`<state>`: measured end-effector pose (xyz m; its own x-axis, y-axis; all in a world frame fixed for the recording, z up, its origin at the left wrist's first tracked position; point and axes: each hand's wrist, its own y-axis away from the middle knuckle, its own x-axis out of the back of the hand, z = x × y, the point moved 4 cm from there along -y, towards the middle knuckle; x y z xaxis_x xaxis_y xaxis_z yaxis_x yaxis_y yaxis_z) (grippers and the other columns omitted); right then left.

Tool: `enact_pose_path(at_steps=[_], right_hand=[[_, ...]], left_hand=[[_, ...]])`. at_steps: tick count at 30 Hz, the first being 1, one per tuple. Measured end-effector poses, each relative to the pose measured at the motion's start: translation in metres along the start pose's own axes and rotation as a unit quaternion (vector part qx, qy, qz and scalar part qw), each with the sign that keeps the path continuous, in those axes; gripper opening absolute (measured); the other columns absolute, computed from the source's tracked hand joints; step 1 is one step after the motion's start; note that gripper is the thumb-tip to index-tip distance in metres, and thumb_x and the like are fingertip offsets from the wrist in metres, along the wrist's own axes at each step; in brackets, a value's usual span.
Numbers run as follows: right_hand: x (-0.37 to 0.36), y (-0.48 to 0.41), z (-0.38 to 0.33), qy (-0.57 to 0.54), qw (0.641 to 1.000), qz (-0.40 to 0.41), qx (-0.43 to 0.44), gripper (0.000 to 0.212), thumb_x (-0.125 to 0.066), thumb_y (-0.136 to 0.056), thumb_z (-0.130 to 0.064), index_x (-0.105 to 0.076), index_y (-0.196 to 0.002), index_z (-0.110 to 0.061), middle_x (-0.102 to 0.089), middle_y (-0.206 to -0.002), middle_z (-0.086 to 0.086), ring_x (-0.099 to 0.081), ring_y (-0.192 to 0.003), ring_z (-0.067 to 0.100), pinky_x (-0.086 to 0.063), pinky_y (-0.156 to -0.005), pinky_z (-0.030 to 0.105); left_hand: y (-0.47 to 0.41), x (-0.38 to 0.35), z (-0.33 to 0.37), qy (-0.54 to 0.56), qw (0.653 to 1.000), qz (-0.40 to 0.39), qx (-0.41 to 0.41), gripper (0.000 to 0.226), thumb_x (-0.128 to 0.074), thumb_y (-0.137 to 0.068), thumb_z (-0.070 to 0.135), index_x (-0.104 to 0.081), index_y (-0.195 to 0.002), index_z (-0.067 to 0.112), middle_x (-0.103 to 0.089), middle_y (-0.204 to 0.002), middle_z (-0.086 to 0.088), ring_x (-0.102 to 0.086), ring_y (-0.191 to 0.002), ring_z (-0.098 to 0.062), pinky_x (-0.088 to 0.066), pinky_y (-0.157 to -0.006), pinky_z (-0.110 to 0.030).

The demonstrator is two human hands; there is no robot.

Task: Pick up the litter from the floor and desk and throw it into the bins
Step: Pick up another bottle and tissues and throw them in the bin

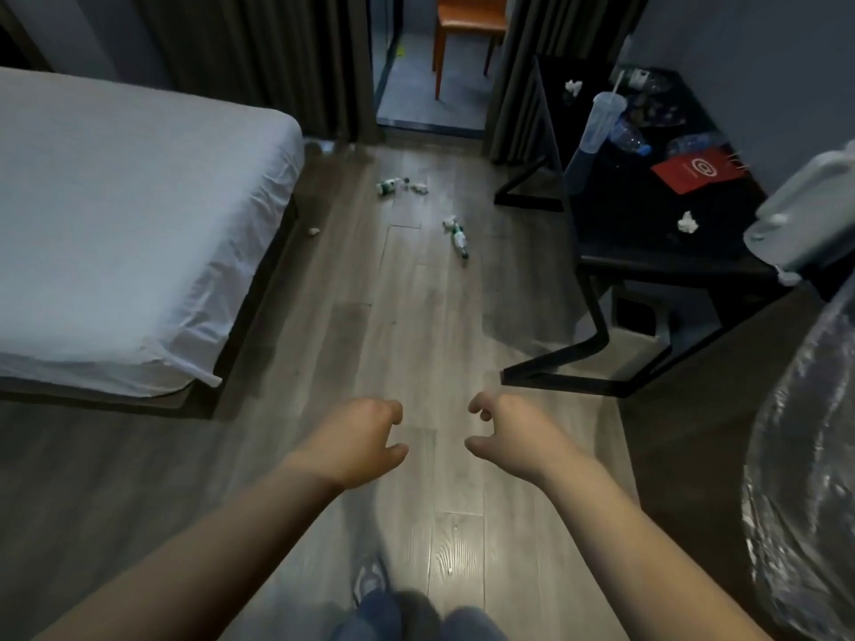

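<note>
Head view looks down on a wooden floor [416, 326] running between a white bed [115, 201] on the left and a dark desk [647, 245] on the right, with a clear plastic bag [805, 478] at the right edge. Both arms reach forward: the left hand [356, 439] and right hand [509, 437] hover apart, fingers loosely curled, holding nothing. Farther ahead, bottles [459, 240] and crumpled tissues [420, 187] lie on the floor, and a red packet [694, 171] and a tissue wad [688, 222] sit on the desk.

Red packet [684, 178] on dark desk [624, 233], white circular @-like logo, no legible words
</note>
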<state>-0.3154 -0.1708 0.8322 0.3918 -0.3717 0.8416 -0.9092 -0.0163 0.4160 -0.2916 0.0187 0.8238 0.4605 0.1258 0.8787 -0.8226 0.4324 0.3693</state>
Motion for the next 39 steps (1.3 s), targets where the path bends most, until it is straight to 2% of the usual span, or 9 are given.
enact_pose_path(at_steps=[8, 15, 21, 26, 30, 39], right_hand=[[0.05, -0.141, -0.02, 0.0, 1.0, -0.021, -0.018, 0.05, -0.064, -0.084, -0.035, -0.053, -0.131, -0.022, -0.06, -0.124, -0.001, -0.056, -0.112, 0.017, -0.047, -0.088, 0.029], [0.105, -0.301, -0.019, -0.003, 0.999, -0.043, -0.001, 0.051, -0.062, -0.085, -0.035, -0.05, -0.134, -0.023, -0.059, -0.127, -0.001, -0.057, -0.111, 0.019, -0.049, -0.088, 0.031], [0.158, -0.419, -0.024, 0.035, 0.996, -0.078, 0.026, 0.051, -0.062, -0.085, -0.037, -0.05, -0.133, -0.023, -0.059, -0.126, 0.001, -0.057, -0.112, 0.02, -0.046, -0.084, 0.03], [0.187, -0.502, -0.03, 0.047, 0.994, -0.1, 0.022, 0.05, -0.062, -0.085, -0.037, -0.05, -0.132, -0.024, -0.058, -0.127, 0.0, -0.056, -0.112, 0.02, -0.049, -0.089, 0.034], [0.204, -0.579, -0.046, 0.052, 0.992, -0.108, 0.025, 0.051, -0.062, -0.086, -0.036, -0.05, -0.134, -0.023, -0.057, -0.129, -0.001, -0.055, -0.115, 0.019, -0.048, -0.092, 0.034], [0.245, -0.754, -0.106, 0.049, 0.991, -0.125, 0.023, 0.05, -0.061, -0.087, -0.036, -0.05, -0.134, -0.021, -0.058, -0.127, 0.001, -0.054, -0.116, 0.018, -0.042, -0.085, 0.026]], left_hand=[[-0.14, 0.055, -0.061, -0.032, 0.997, -0.066, 0.009, 0.048, -0.053, -0.089, 0.047, -0.049, -0.131, 0.022, -0.058, -0.126, 0.001, -0.056, -0.113, -0.02, -0.045, -0.09, -0.031], [-0.282, 0.123, -0.093, -0.02, 0.999, -0.019, 0.026, 0.046, -0.054, -0.089, 0.046, -0.053, -0.128, 0.022, -0.061, -0.122, 0.001, -0.059, -0.107, -0.019, -0.049, -0.088, -0.032], [-0.382, 0.177, -0.118, 0.004, 0.998, -0.024, 0.053, 0.045, -0.054, -0.089, 0.045, -0.054, -0.128, 0.021, -0.061, -0.122, 0.001, -0.059, -0.108, -0.017, -0.049, -0.09, -0.031], [-0.455, 0.207, -0.148, 0.018, 0.997, -0.042, 0.068, 0.045, -0.055, -0.089, 0.044, -0.054, -0.128, 0.021, -0.06, -0.123, -0.001, -0.057, -0.111, -0.019, -0.048, -0.091, -0.032], [-0.521, 0.231, -0.187, 0.018, 0.996, -0.048, 0.074, 0.046, -0.055, -0.09, 0.045, -0.053, -0.128, 0.02, -0.061, -0.124, -0.001, -0.057, -0.113, -0.02, -0.047, -0.092, -0.032], [-0.666, 0.306, -0.295, 0.036, 0.994, -0.06, 0.078, 0.044, -0.055, -0.089, 0.041, -0.053, -0.126, 0.019, -0.06, -0.125, -0.002, -0.056, -0.114, -0.021, -0.046, -0.091, -0.032]])
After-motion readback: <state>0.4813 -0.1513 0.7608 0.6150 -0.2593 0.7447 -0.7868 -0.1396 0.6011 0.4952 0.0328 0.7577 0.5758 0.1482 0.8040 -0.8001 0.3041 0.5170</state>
